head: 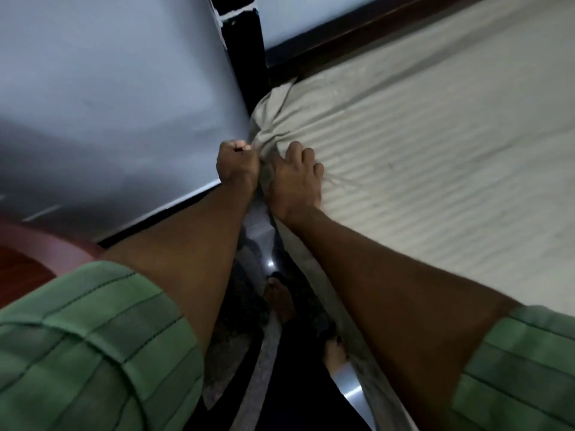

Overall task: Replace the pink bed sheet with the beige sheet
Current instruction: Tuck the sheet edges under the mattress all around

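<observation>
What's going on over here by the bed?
A person is fitting a beige sheet over the mattress corner. The left hand grips the bunched cloth at the corner beside the dark bedpost, while the right hand presses on the sheet. No pink sheet is in view.

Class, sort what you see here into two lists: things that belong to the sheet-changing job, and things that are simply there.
Part of the job:
- beige sheet, spread over the mattress, bunched at the corner
- left hand, gripping the bunched corner
- right hand, fingers pressing on the sheet at that corner

Simply there:
- dark bed frame post
- grey wall
- green sleeves
- reddish wooden furniture at far left
</observation>
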Tool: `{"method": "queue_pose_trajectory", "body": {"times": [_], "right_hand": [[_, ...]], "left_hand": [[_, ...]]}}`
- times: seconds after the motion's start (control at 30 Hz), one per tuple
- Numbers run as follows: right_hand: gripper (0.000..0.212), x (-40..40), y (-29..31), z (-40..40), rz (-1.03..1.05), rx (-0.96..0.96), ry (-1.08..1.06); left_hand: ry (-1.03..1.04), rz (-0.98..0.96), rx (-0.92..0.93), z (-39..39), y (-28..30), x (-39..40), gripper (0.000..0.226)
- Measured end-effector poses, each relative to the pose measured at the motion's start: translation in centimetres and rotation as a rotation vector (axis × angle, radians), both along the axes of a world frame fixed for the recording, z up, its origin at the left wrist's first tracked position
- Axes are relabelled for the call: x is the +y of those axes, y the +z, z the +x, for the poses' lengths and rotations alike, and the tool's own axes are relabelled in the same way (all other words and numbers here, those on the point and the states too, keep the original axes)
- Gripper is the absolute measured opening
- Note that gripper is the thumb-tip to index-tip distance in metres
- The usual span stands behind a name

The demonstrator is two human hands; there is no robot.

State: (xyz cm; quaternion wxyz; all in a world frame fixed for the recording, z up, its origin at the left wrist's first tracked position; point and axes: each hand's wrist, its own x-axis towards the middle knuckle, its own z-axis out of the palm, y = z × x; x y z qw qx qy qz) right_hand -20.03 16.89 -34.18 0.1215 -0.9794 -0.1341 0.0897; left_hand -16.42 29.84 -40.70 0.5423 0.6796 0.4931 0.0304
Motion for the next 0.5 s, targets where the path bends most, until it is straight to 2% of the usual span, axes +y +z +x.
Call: {"method": "queue_pose_trajectory", "body": {"times": [0.1,0.17,0.2,0.27,0.33,0.4,0.47,0.5], "right_hand": [[0.04,-0.3,0.2,2.1,0.058,0.051,0.022],[0.053,-0.1,0.2,2.9,0.063,0.066,0.037],[0.057,0.1,0.1,3.0,0.062,0.062,0.034],[0.05,0.3,-0.3,2.7,0.069,0.023,0.021],[0.051,0.3,-0.3,2.2,0.099,-0.023,0.001],[0.059,0.4,-0.5,1.4,0.128,-0.085,-0.034],[0.068,1.0,-0.6,0.9,0.117,-0.108,-0.039],[0.071,1.4,-0.7,0.9,0.094,-0.087,-0.014]], "left_hand": [[-0.029,-0.11,-0.076,1.6,1.6,-0.4,0.05],[-0.068,-0.11,-0.082,2.8,3.5,-0.8,0.058],[-0.071,-0.061,-0.072,3.1,3.6,-0.6,0.051],[-0.067,-0.051,-0.062,3.4,3.0,-0.4,0.025],[-0.092,0.0,-0.041,3.6,2.7,-0.1,0.021],[-0.083,0.156,0.036,4.0,3.0,0.6,0.018],[0.062,0.29,0.123,4.2,3.1,1.6,0.023],[0.128,0.295,0.15,4.3,3.1,2.0,0.025]]}}
